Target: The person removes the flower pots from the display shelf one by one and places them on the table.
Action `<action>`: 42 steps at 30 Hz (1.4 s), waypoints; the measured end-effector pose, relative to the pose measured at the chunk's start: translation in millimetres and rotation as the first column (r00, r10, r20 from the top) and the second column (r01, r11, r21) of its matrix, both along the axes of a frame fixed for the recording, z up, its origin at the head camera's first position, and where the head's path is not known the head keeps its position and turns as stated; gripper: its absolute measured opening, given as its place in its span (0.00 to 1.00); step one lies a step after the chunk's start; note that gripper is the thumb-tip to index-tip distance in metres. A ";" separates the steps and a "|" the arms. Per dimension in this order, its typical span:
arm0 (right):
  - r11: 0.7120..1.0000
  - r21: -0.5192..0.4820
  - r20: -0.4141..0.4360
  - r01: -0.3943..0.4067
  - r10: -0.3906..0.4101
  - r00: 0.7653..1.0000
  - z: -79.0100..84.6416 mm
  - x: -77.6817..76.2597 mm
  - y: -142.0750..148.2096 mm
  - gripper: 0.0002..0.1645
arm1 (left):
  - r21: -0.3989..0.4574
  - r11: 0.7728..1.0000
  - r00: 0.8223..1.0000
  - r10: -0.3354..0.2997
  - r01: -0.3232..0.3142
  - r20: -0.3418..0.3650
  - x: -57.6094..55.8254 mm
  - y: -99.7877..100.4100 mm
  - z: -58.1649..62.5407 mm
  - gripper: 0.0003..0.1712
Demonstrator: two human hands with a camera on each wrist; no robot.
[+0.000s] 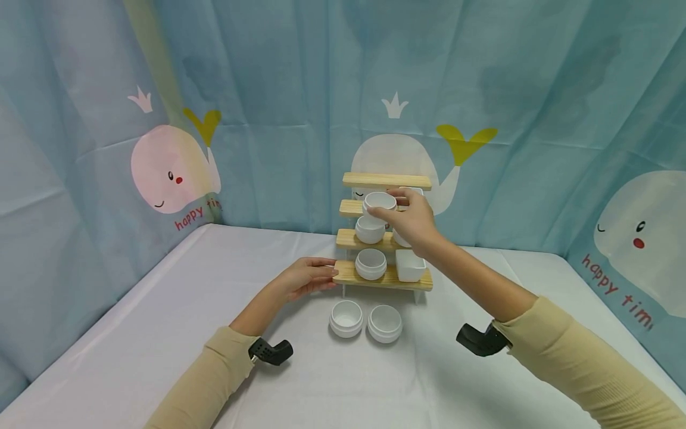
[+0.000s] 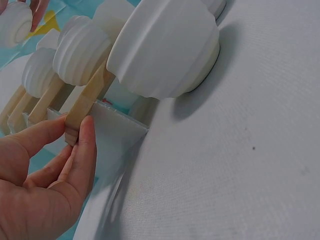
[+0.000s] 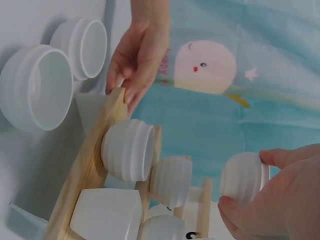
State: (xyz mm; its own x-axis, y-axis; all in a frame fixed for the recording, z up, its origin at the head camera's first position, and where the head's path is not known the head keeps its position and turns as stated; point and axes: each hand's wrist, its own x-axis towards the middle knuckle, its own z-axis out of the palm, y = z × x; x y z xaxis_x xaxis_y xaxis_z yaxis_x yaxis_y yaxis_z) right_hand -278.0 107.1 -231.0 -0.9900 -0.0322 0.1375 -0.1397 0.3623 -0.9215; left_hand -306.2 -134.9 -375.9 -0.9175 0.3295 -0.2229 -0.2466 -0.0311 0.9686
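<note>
A tiered stand with wooden shelves [image 1: 351, 275] stands on the white-covered table. My left hand [image 1: 306, 279] pinches the left end of its lowest wooden shelf [image 2: 86, 102], thumb on one side and fingers on the other. Up near the upper shelves, my right hand [image 1: 415, 220] holds a small white round bowl [image 3: 243, 176] by its rim and side, apart from the shelf. Just below it, another round bowl [image 1: 370, 230] sits on a middle shelf. The lowest shelf bears a round bowl [image 1: 371, 264] and a square white bowl [image 1: 410, 266]. My right hand partly hides the pieces behind it.
Two more round white bowls, a left one [image 1: 346, 319] and a right one [image 1: 384, 324], stand on the table before the stand. A blue curtain [image 1: 278, 173] with whale prints hangs close behind the stand. The topmost shelf [image 1: 386, 180] reaches above my right hand.
</note>
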 end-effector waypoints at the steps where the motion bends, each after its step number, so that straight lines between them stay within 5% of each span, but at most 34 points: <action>1: 1.000 -0.004 -0.001 -0.004 0.004 1.000 0.3 0.9 0.6 0.39 | 0.000 1.000 1.000 0.001 -0.001 0.000 0.1 0.0 0.1 0.30; 42: 0.995 0.022 -0.043 -0.097 0.098 0.994 -10.6 31.6 36.3 0.41 | 0.002 1.000 1.000 0.003 -0.003 0.000 0.2 0.3 0.5 0.30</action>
State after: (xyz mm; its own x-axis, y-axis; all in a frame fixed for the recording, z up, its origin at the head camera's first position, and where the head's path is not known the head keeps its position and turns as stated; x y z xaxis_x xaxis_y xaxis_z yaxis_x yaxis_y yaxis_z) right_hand -246.4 143.4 -241.5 -0.9751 -0.1312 0.1789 -0.2151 0.3627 -0.9067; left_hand -305.9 -134.6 -375.4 -0.9184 0.3273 -0.2225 -0.2468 -0.0340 0.9685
